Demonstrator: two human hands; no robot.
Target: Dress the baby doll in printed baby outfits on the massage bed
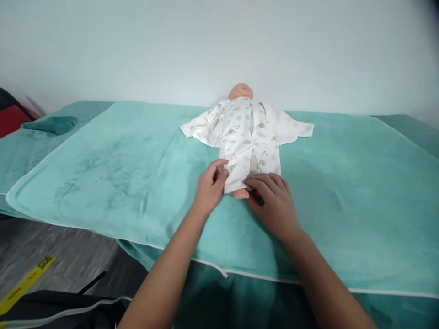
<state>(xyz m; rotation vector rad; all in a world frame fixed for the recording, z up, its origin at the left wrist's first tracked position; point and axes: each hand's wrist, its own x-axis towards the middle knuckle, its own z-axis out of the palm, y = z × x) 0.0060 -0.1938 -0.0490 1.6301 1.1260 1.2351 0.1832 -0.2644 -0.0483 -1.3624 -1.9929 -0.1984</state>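
A baby doll (240,91) lies on its back on a green padded mat, its head toward the wall. It wears white printed baby clothes (236,123): a top with sleeves spread to both sides, and trousers (236,157). My left hand (211,183) pinches the outer edge of the left trouser leg near its hem. My right hand (272,196) grips the inner side of the same leg's cuff, with the fingertips partly hidden. One bare doll foot (241,193) pokes out below this hem, between my hands. The other foot is hidden behind my right hand.
The green mat (113,164) with white piping covers a table against a white wall (154,50). A red and black object (12,116) stands at the far left. Below are grey floor, yellow tape (27,283) and a black item with a pale cord (68,311).
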